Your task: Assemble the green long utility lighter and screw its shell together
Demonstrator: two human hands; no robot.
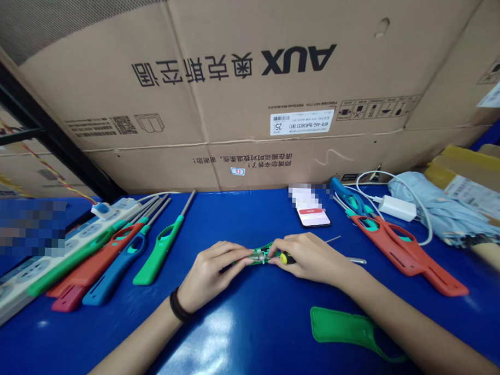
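- Two hands of yours met over the blue table (229,323), both close around a small green casing (265,249) with its inner parts exposed.
- Your left hand (214,271) pinched the casing's left end, by a grey cylinder (256,256), thumb against fingers.
- Your right hand (309,258) pinched its right end; a yellow-and-black handle (287,258) sat tucked in the same fingers.
- Loose green shell (339,326) lay nearer you, partly under your right forearm.
- Phone (312,209), screen lit, lay beyond your hands.
- Several long lighters (157,258) lay at left, by a white power strip (28,273); orange lighters (399,250) overlapped at right.
- Upside-down printed carton (236,99) stood behind everything.
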